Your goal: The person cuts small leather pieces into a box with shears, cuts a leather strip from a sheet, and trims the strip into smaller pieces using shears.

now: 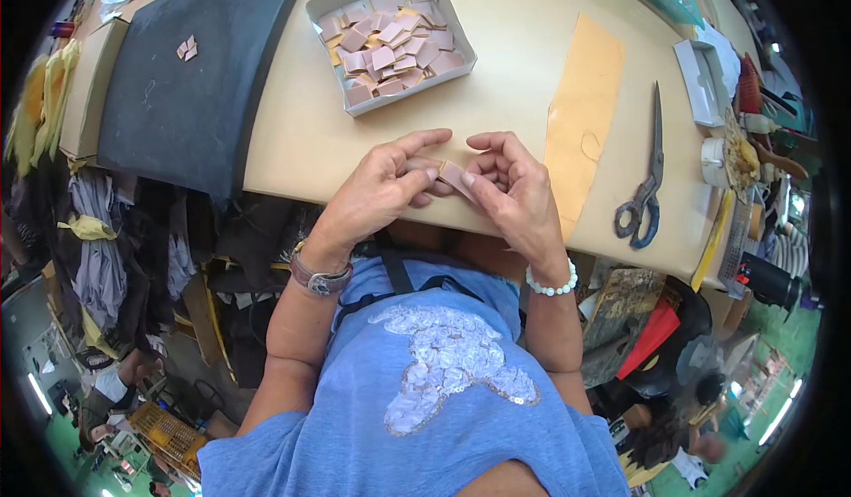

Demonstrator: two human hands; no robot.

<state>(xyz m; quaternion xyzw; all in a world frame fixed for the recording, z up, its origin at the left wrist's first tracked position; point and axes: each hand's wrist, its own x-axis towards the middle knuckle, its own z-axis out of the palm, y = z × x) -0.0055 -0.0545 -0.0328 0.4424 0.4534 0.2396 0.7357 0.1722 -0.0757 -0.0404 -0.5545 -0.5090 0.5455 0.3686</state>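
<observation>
Between my two hands, above the table's near edge, is a small mauve piece with a yellowish edge point(454, 179); its material I cannot make out, perhaps leather. My left hand point(394, 182) pinches its left end between thumb and fingers, index finger stretched out. At the other end, my right hand point(512, 178) grips it with the thumb on top and the fingers curled. Just beyond the hands stands an open white box point(409, 96) holding many similar mauve pieces point(383, 57), some with yellow undersides.
On the table point(501, 18), a yellow-orange strip point(585, 111) lies to the right, then dark scissors point(651, 173) pointing away. A small white box point(700, 80) is at the far right. To the left, a black board point(199, 71) carries a few small pieces point(187, 48).
</observation>
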